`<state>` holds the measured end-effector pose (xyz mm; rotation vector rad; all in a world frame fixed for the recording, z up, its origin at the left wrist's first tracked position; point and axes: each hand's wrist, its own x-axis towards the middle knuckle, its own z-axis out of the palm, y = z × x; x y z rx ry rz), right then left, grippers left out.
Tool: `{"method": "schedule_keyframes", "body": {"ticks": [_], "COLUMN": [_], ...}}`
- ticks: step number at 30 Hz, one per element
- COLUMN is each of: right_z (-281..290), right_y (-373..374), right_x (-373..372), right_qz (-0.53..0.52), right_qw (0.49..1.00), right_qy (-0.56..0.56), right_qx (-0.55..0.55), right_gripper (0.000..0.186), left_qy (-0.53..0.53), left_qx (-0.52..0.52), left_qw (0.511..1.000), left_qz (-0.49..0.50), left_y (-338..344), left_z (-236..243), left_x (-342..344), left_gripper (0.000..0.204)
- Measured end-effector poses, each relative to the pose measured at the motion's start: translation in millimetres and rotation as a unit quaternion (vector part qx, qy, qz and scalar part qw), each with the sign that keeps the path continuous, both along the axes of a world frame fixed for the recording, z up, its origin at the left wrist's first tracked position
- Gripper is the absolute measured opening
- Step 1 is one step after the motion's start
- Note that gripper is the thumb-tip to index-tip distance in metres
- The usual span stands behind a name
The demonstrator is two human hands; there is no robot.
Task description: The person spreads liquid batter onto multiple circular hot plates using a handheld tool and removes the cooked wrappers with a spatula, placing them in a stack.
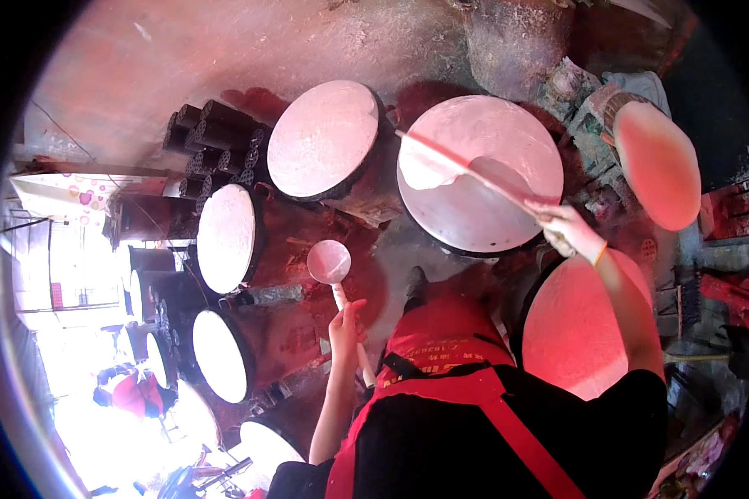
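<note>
My left hand [345, 331] is closed around the handle of a round-bowled ladle [329, 263], held upright in front of my apron. My right hand [570, 229] grips one end of a long thin stick [466, 166]. The stick slants across a large round griddle [483, 220] ahead of me. A white layer like batter [491, 121] covers its far and upper part, while the nearer part shows a smooth grey surface. Whether the stick touches the griddle I cannot tell. Beneath my right forearm, a second round griddle [576, 316] glows in red light.
More round-topped stoves stand around me, with a pale one [324, 137] at the far left and another [226, 239] nearer. A red-lit round top [657, 166] is at the far right. Black perforated coal briquettes [216, 141] are stacked at left. A rough bucket-like container [520, 46] stands behind.
</note>
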<state>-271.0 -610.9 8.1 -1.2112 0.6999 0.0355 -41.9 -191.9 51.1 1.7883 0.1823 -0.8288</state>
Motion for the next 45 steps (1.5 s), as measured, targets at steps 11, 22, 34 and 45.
{"method": "schedule_keyframes", "body": {"ticks": [11, 22, 34, 45], "right_z": [-7, 0, -59, -73], "right_y": [55, 236, 247, 325], "right_x": [-41, -76, 369, 336], "right_qz": [-0.046, -0.233, -0.523, -0.600], "right_qw": [0.994, 0.972, 0.823, 0.785], "right_qy": [-0.069, -0.026, -0.223, -0.152], "right_qx": [0.074, 0.031, 0.006, 0.027], "right_gripper": [0.040, 0.047, 0.040, 0.043], "left_qy": [0.088, 0.111, 0.101, 0.058], "left_qx": [-0.071, -0.084, -0.056, -0.066], "left_qw": [0.993, 0.961, 0.976, 0.956], "left_qz": [-0.019, -0.238, -0.186, -0.280], "left_y": [4, 1, 153, 183], "left_z": [9, -13, -12, -32], "left_x": [25, 114, 169, 190], "left_gripper": [0.065, 0.030, 0.048, 0.026]}}
